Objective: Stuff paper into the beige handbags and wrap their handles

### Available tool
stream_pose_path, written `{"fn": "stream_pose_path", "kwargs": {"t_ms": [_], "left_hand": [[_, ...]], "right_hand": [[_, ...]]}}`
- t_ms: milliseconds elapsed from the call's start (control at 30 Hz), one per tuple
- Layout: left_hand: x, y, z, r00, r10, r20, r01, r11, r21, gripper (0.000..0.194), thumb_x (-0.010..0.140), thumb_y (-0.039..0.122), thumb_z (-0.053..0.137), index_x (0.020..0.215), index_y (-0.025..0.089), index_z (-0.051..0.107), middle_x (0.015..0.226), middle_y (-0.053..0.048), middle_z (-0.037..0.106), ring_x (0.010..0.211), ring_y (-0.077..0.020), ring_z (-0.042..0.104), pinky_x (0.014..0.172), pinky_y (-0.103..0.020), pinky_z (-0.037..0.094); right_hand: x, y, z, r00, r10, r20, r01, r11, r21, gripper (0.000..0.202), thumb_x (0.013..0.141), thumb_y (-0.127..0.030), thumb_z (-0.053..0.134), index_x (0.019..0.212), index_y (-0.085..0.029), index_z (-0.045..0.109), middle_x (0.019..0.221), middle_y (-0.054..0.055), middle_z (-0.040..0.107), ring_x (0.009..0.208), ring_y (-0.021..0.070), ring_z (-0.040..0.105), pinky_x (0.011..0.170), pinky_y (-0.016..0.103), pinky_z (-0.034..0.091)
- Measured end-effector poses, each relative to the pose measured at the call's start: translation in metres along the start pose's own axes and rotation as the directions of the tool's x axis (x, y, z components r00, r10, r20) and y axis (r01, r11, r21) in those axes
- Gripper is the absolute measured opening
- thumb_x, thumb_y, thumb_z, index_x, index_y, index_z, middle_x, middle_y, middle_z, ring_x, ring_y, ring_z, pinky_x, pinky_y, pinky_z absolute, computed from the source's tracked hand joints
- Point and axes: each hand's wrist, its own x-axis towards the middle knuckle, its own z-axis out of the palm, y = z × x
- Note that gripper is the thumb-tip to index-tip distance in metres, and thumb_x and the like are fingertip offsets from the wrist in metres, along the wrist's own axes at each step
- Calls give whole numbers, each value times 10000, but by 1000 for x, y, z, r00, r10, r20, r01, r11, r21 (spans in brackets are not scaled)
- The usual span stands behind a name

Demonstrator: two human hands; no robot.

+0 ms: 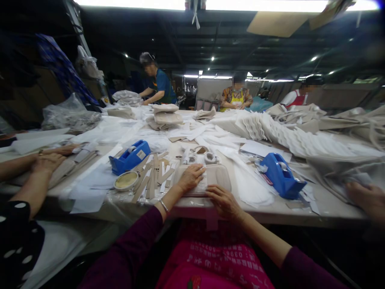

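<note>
A beige bag lies flat on the table before me, its strap and wrapped hardware at the far side. Across its middle runs a white paper strip, which hangs down past the table edge. My left hand rests on the bag's top, fingers stretched out flat beside the strip. At the bag's front edge, my right hand has its fingers extended over the strip, the thumb side partly hidden. Whether the right fingertips pinch the strip is unclear, but they look outstretched.
Blue tape dispensers stand left and right. Cardboard strips and a round tin lie to the left. Stacked white foam sheets fill the right. Co-workers' hands are close on both sides; others work across the table.
</note>
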Motion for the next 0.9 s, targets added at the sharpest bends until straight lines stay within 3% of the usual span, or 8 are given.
{"fn": "stream_pose_path", "kwargs": {"t_ms": [133,200,267,400,533,900], "left_hand": [[-2,1,0,1000,-5,12,5,1000,-6,399,858,234,587,1250,166,574,1349,-120,537,1252,-238,468,1103,-419,330],[-3,0,2,1000,-10,15,11,1000,-8,402,856,235,587,1254,180,571,1355,-110,534,1250,-231,470,1105,-420,325],[-3,0,3,1000,-15,20,15,1000,-3,404,857,239,585,1257,187,568,1357,-106,532,1253,-230,468,1107,-424,320],[-4,1,3,999,-14,35,13,1000,28,409,862,252,578,1263,180,563,1368,-114,520,1269,-237,452,1111,-425,313],[-5,5,3,999,-10,36,8,999,40,405,864,262,577,1257,161,569,1358,-130,523,1258,-244,457,1107,-425,318],[-11,12,2,1000,-1,23,-1,994,108,460,860,326,570,1288,163,529,1401,-133,468,1301,-259,398,1121,-434,263]], "right_hand": [[-42,-20,5,998,51,45,-45,992,-118,747,683,1,407,1414,-148,377,1388,144,466,1340,273,355,1075,539,357],[-56,-26,16,999,38,38,-29,978,-208,718,724,0,394,1414,-197,386,1466,130,381,1384,288,282,1068,555,356],[-62,-29,28,999,31,-18,-34,963,-267,614,797,-6,377,1366,-224,452,1465,122,388,1383,280,289,1038,526,400],[-53,-36,35,985,59,-160,-96,968,-231,383,885,-52,375,1197,-150,574,1257,145,582,1234,247,471,965,443,475],[-38,-52,23,980,37,-195,-69,984,-162,231,923,-141,433,1012,-158,646,1041,120,671,1040,222,581,880,390,514],[-12,-86,26,976,23,-217,-73,971,-227,313,902,-93,397,964,-181,691,983,82,730,977,184,656,870,334,511]]}}
